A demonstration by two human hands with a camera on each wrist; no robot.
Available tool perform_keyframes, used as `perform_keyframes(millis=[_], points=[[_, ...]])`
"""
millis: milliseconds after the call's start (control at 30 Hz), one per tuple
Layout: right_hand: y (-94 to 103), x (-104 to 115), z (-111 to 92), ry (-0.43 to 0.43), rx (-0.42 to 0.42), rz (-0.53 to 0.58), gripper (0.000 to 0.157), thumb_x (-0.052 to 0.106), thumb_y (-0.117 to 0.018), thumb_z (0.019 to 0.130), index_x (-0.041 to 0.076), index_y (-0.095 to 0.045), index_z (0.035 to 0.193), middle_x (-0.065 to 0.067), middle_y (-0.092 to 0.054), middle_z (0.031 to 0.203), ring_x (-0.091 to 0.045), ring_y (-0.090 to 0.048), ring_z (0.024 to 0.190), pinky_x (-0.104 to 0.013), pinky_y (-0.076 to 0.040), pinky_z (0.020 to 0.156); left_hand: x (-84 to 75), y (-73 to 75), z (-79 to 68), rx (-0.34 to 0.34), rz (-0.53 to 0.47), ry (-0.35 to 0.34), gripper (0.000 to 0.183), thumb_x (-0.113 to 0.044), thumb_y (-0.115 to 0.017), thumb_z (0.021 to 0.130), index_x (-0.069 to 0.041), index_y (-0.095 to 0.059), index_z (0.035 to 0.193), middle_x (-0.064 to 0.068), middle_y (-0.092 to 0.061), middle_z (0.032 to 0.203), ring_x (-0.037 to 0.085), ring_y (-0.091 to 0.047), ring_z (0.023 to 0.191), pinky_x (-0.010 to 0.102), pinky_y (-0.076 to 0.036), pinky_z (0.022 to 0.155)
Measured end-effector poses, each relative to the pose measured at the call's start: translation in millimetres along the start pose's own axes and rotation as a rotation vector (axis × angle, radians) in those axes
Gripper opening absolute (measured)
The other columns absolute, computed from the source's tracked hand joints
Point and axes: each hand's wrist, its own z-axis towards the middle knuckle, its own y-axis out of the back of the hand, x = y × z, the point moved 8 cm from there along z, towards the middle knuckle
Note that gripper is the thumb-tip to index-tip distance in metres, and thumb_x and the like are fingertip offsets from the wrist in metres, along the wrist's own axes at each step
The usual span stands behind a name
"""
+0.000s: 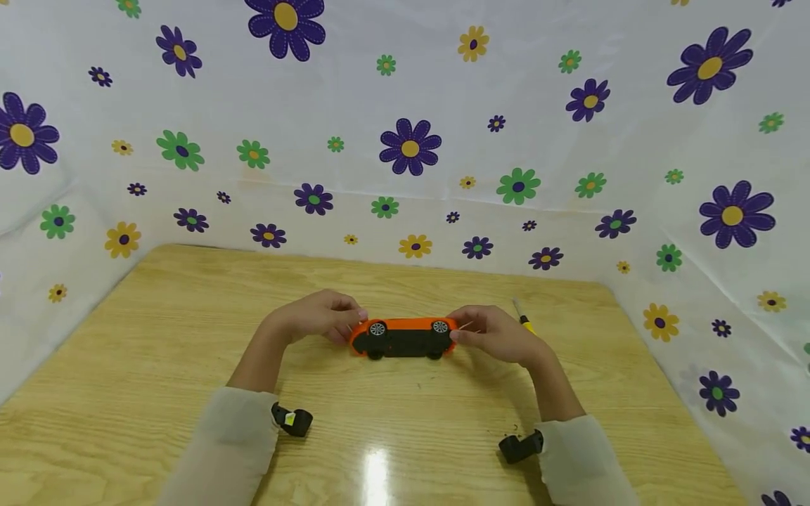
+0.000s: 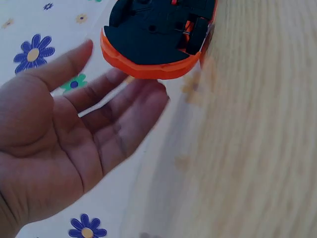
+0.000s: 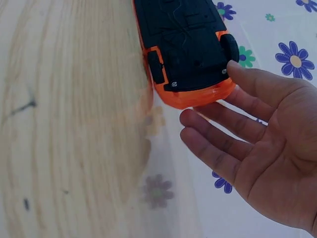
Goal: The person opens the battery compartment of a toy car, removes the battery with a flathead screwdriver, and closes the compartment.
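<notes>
An orange toy car [image 1: 405,337] rests on its side on the table, its black underside turned toward me. At its left end is my left hand [image 1: 325,316]; the fingers reach behind the car's end, and in the left wrist view the thumb [image 2: 81,54] stands apart from it. My right hand [image 1: 500,334] pinches the other end, thumb on the underside and fingers behind. Two small screws [image 3: 174,84] show near that end in the right wrist view. What the hidden fingertips touch behind the car cannot be seen.
A screwdriver [image 1: 524,316] with a yellow and black handle lies beyond my right hand. Small dark bits [image 1: 515,427] are on the wooden table [image 1: 405,407] near my right wrist. A flower-printed sheet [image 1: 354,98] rises behind the table and along both sides.
</notes>
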Motion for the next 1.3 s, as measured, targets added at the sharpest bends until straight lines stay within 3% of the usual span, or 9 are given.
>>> perform_keyframes(millis=[167,400,667,933,1300], points=[[0.4,2.9,-0.4,-0.008,0.014,-0.012,0.029,0.023,-0.066,0.102,0.008,-0.068,0.127,-0.005,-0.072,0.117,-0.028,-0.066,0.113,-0.046,-0.055,0.098,3.7,1.0,-3.3,0.029,-0.017,-0.014,0.035,-0.031,-0.064,0.104,0.001,-0.068,0.12,0.014,-0.068,0.109,0.03,-0.07,0.099,0.043,-0.062,0.089],[1.5,0.0,-3.9,-0.036,0.025,-0.047,0.024,0.02,-0.067,0.102,0.008,-0.069,0.123,-0.005,-0.073,0.115,-0.025,-0.066,0.108,-0.045,-0.055,0.098,0.9,2.7,-9.9,0.034,0.045,-0.029,0.032,-0.013,-0.077,0.093,0.003,-0.067,0.118,0.016,-0.07,0.106,0.035,-0.071,0.095,0.044,-0.063,0.087],[0.1,-1.6,-4.6,-0.043,0.065,-0.109,0.023,0.022,-0.066,0.102,0.011,-0.07,0.122,-0.003,-0.072,0.114,-0.024,-0.066,0.108,-0.047,-0.055,0.096,2.5,-0.3,-9.1,0.023,0.122,-0.007,0.032,-0.01,-0.081,0.085,-0.003,-0.07,0.114,0.01,-0.07,0.103,0.026,-0.067,0.094,0.037,-0.062,0.081],[2.7,0.9,-5.6,-0.027,0.053,-0.112,0.026,0.02,-0.066,0.102,0.011,-0.069,0.126,-0.006,-0.071,0.118,-0.025,-0.067,0.106,-0.045,-0.056,0.094,-5.0,-2.4,-8.2,0.029,0.147,-0.046,0.028,-0.01,-0.081,0.086,-0.005,-0.071,0.112,0.009,-0.069,0.104,0.027,-0.067,0.093,0.038,-0.061,0.08],[1.5,4.0,-3.3,0.007,0.033,-0.069,0.021,0.014,-0.068,0.1,0.006,-0.068,0.12,-0.006,-0.074,0.113,-0.023,-0.068,0.106,-0.044,-0.057,0.093,-6.0,0.3,-7.3,-0.004,0.14,-0.075,0.023,-0.008,-0.078,0.088,-0.004,-0.069,0.109,0.01,-0.069,0.101,0.026,-0.065,0.09,0.036,-0.059,0.079]])
